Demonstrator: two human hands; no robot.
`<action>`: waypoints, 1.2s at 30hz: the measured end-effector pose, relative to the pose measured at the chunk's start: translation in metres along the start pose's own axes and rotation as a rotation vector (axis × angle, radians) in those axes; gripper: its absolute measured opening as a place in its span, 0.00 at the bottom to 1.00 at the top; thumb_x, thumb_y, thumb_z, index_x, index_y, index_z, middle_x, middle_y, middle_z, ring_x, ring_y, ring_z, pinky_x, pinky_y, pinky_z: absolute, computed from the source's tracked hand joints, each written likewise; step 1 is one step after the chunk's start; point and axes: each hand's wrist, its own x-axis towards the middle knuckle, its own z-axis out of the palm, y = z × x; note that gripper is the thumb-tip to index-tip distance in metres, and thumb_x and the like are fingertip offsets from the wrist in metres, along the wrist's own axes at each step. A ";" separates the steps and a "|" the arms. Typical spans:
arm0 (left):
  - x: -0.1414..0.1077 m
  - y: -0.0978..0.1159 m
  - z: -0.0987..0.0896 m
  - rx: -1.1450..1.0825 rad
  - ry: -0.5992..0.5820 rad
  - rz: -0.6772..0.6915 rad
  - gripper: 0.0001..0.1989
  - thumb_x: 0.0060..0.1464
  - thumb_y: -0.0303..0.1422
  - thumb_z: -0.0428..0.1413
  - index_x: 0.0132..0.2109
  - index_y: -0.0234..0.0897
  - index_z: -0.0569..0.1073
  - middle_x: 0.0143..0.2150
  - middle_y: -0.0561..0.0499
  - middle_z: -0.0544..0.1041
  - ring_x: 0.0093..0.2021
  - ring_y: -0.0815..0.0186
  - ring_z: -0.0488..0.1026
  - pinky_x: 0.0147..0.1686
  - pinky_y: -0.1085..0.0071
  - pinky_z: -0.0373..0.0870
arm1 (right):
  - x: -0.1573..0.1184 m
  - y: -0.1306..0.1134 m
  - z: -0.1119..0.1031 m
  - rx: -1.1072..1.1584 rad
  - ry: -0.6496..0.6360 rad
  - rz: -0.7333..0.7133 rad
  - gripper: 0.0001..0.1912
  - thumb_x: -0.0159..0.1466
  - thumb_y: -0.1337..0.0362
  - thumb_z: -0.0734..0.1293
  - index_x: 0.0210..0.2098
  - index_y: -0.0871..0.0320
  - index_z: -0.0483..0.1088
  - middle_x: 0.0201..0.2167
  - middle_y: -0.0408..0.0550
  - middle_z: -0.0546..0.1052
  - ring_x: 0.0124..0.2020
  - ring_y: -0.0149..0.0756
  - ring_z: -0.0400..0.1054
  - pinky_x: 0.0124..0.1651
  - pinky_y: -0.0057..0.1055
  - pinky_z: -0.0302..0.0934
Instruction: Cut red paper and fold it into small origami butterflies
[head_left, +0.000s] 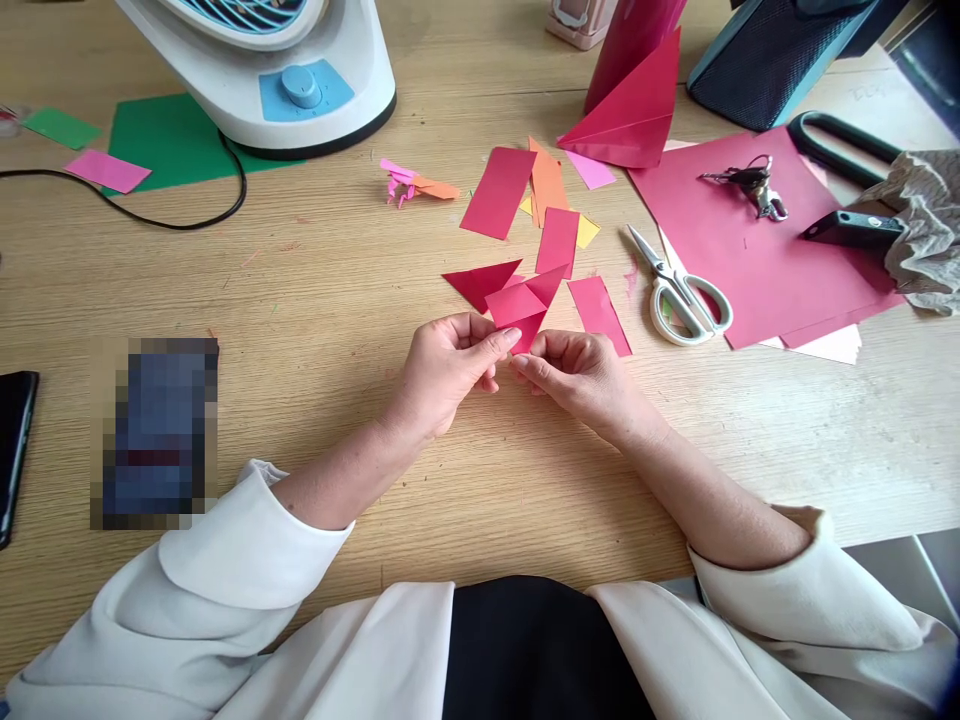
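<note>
A: Size order pls, biggest first.

B: Under everything, wood-grain counter (360, 300). Back L, white desk fan (300, 85) w/ blue dial. Over on R, overlapping crimson sheets (739, 270). Partly beneath the fan, green sheet (172, 135).

A: Next size down?

B: L hand (457, 360) and R hand (581, 375), nr each other, mid-counter. On L, thumb + fingers narrowed to a firm pinch, paper held. On R, fingertips bunched tight; can't tell if gripping the paper or just touching.

A: Then?

B: At the crimson sheets' near L edge, partly over it: white-handled scissors (673, 280), untouched. Just beyond both hands: three crimson rectangles (501, 193), loose on the counter.

A: And the work itself, where?

B: In L pinch, held by its near edge: folded red paper (517, 303), w/ flap standing up, not flat. R fingertips right at its lower corner. Close behind: red triangle (480, 283); can't tell if touching. Smallest, farther back L: pink-and-orange folded figure (411, 182).

A: Step in hand, at a guess?

B: Folding, prob. partway thru a small pc.

A: Next move calls for?

B: Judging by the raised flap: steadying w/ L, lining up edges w/ R, then pressing the crease firmly. Go easy at that corner; could slip askew.
</note>
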 end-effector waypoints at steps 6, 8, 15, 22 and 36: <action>0.002 -0.006 -0.002 0.060 -0.060 0.045 0.15 0.44 0.37 0.69 0.27 0.32 0.73 0.25 0.55 0.72 0.23 0.75 0.65 0.17 0.80 0.64 | -0.001 0.000 0.000 -0.018 0.002 -0.022 0.27 0.60 0.40 0.69 0.26 0.59 0.67 0.21 0.41 0.67 0.23 0.27 0.55 0.25 0.29 0.48; 0.002 -0.006 -0.002 0.051 -0.052 0.040 0.14 0.45 0.36 0.68 0.27 0.33 0.72 0.25 0.55 0.72 0.24 0.75 0.66 0.17 0.80 0.64 | -0.001 0.001 0.000 -0.002 -0.007 -0.029 0.26 0.60 0.41 0.69 0.27 0.59 0.67 0.22 0.41 0.67 0.23 0.27 0.56 0.26 0.29 0.48; 0.002 -0.002 -0.003 0.067 -0.021 0.039 0.13 0.45 0.36 0.67 0.28 0.33 0.72 0.23 0.56 0.70 0.21 0.75 0.63 0.17 0.79 0.63 | 0.001 0.005 0.000 -0.008 -0.001 -0.026 0.24 0.60 0.44 0.70 0.26 0.58 0.65 0.20 0.39 0.64 0.22 0.27 0.54 0.25 0.29 0.47; 0.004 -0.002 -0.004 0.039 -0.019 0.065 0.14 0.44 0.36 0.68 0.27 0.33 0.72 0.23 0.56 0.70 0.21 0.76 0.63 0.18 0.79 0.64 | 0.001 0.004 0.000 0.034 -0.032 -0.021 0.23 0.61 0.44 0.70 0.27 0.58 0.66 0.23 0.41 0.67 0.24 0.28 0.57 0.27 0.29 0.50; 0.002 0.004 -0.004 0.102 0.031 0.149 0.06 0.47 0.32 0.61 0.27 0.34 0.73 0.23 0.56 0.71 0.19 0.76 0.64 0.19 0.77 0.66 | 0.002 0.003 0.000 0.096 -0.022 -0.030 0.24 0.58 0.43 0.72 0.27 0.58 0.67 0.21 0.41 0.69 0.23 0.29 0.59 0.27 0.28 0.54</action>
